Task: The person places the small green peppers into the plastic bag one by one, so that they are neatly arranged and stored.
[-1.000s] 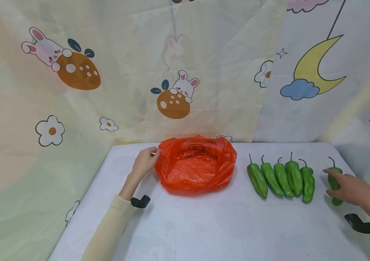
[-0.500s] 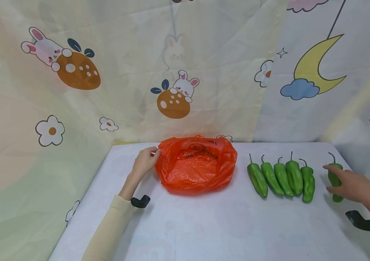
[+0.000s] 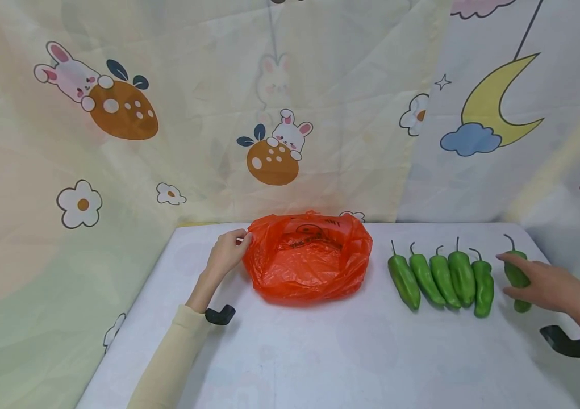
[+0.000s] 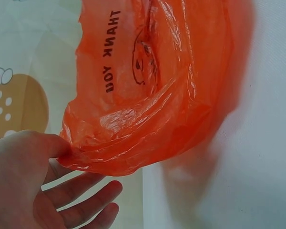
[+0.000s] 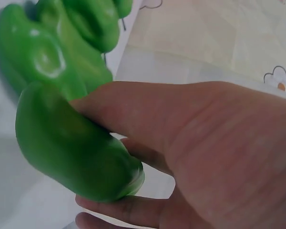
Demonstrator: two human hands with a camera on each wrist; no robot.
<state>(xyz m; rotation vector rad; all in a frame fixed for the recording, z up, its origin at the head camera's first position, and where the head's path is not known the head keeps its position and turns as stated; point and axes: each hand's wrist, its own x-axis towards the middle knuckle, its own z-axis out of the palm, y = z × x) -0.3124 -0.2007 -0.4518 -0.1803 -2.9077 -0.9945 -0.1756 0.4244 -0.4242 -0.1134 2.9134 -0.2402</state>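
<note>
A red plastic bag (image 3: 310, 267) with black print stands with its mouth spread wide at the middle back of the table. My left hand (image 3: 225, 251) pinches the left edge of its rim between thumb and index finger; in the left wrist view the other fingers stretch out below the bag (image 4: 133, 109). On the far right, my right hand (image 3: 550, 285) grips a green pepper (image 3: 516, 275) by its body, thumb on one side and fingers on the other. The right wrist view shows this pepper (image 5: 71, 143) up close, overlapping others behind it.
Several green peppers (image 3: 462, 278) lie side by side between the bag and my right hand, stems toward the back. The white table (image 3: 330, 352) ends at a cartoon-print cloth (image 3: 351, 113) hanging behind and at both sides.
My right hand has closed on the rightmost pepper and moved it slightly left and up, toward the row. My left hand and the bag have stayed where they were.
</note>
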